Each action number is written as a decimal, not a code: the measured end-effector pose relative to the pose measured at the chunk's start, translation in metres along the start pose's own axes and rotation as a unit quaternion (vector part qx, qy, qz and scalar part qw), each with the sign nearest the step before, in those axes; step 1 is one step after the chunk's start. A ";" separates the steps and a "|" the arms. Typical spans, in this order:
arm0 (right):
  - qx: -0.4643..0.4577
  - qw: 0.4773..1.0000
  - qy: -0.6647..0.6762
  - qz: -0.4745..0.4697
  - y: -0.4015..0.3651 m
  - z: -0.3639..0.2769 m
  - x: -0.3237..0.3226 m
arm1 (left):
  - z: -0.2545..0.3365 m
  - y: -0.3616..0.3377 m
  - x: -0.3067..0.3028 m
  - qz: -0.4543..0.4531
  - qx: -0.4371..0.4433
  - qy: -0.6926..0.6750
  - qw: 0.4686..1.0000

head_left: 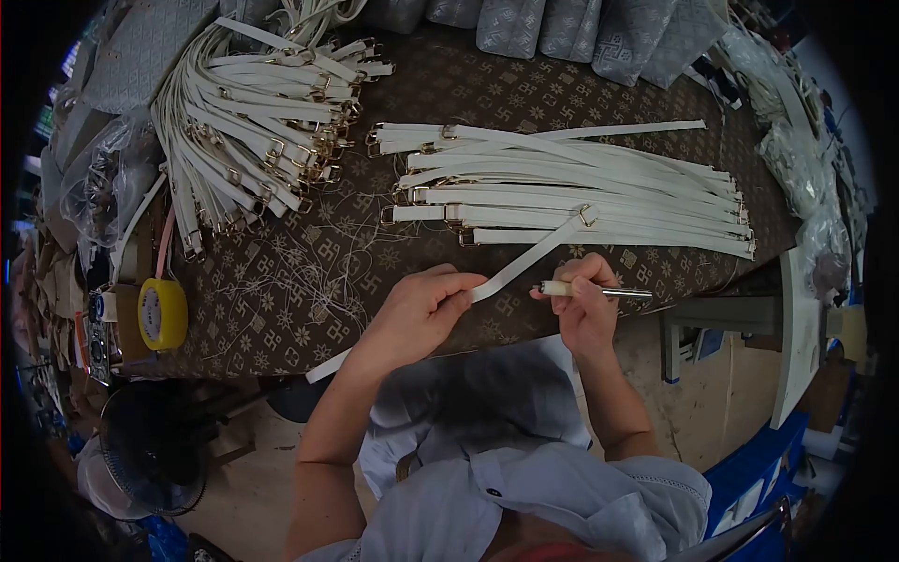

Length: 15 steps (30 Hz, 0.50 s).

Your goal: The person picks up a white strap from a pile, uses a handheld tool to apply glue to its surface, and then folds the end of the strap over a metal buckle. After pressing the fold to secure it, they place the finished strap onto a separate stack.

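Note:
My left hand (pixel 421 314) is closed on a white strap (pixel 529 259), pinching it between thumb and fingers. One end of this strap, with a metal buckle, lies over the row of white straps (pixel 581 192); its other end hangs out below my left wrist. In my right hand (pixel 588 304) is a small tool (pixel 623 293) with a pale part and a silvery shaft, pointing right. That hand is just right of the held strap, apart from it.
A heap of buckled white straps (pixel 253 122) covers the table's back left. Loose threads (pixel 314 258) lie on the brown patterned cloth (pixel 412 347). A yellow tape roll (pixel 163 314) hangs at the left edge. Grey patterned pieces (pixel 510 26) line the back. A fan (pixel 153 448) stands lower left.

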State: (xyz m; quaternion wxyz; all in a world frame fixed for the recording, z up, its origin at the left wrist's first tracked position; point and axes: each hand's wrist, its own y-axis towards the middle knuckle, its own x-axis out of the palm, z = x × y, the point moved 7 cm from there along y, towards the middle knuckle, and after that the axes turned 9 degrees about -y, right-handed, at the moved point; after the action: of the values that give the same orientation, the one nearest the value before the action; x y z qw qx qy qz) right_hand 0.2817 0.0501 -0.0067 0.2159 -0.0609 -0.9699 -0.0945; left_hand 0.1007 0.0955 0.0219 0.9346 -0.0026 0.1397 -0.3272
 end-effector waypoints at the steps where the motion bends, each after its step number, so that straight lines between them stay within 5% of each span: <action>1: 0.004 1.000 0.000 -0.003 0.000 0.000 0.000 | 0.001 0.002 0.000 -0.007 -0.009 0.061 0.998; 4: 0.022 1.000 -0.014 0.005 0.005 0.000 0.006 | 0.002 0.007 0.005 -0.017 0.050 0.113 0.992; 8: 0.073 0.994 0.059 -0.046 0.017 0.007 0.033 | 0.000 0.005 0.007 0.023 0.006 -0.006 1.000; 10: 0.085 0.992 0.080 0.044 0.018 0.012 0.021 | -0.005 -0.005 0.007 -0.006 -0.081 -0.099 0.992; 13: 0.076 0.994 0.071 0.032 0.017 0.016 0.016 | -0.018 -0.049 -0.013 -0.046 -0.189 -0.230 0.953; 15: 0.063 0.995 0.074 0.036 0.018 0.015 0.013 | -0.030 -0.087 -0.045 -0.038 -0.164 -0.228 0.959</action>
State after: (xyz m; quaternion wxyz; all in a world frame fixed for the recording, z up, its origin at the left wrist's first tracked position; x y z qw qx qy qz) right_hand 0.2666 0.0722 -0.0112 0.2935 -0.0752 -0.9525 -0.0300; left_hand 0.0065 0.0574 0.0128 0.9154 -0.2353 -0.0257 -0.3256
